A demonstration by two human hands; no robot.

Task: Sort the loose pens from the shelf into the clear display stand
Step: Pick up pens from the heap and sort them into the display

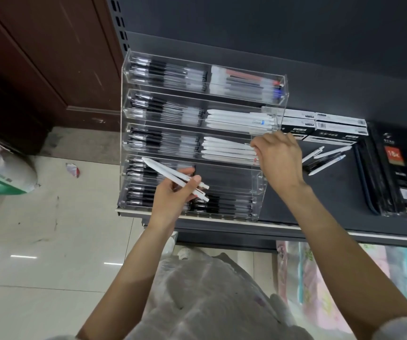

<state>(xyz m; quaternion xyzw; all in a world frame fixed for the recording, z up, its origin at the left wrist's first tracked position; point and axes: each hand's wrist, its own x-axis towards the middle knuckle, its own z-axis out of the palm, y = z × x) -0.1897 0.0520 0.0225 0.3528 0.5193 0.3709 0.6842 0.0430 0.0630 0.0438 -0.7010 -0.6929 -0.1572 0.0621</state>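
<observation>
From the head view, the clear display stand (197,133) is mostly stocked, though three loose pens (325,159) lie on the shelf (320,204) at right. The left hand (173,195) grips two white pens (173,174). The right hand (281,155), fingers curled, is at the third tier's white pens; whether it pinches one, I cannot tell.

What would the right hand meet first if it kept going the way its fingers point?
The right hand points left into the stand, at its third tier. It would likely meet the white pens lying there first; its fingertips seem already at their ends, though depth is unclear.
</observation>
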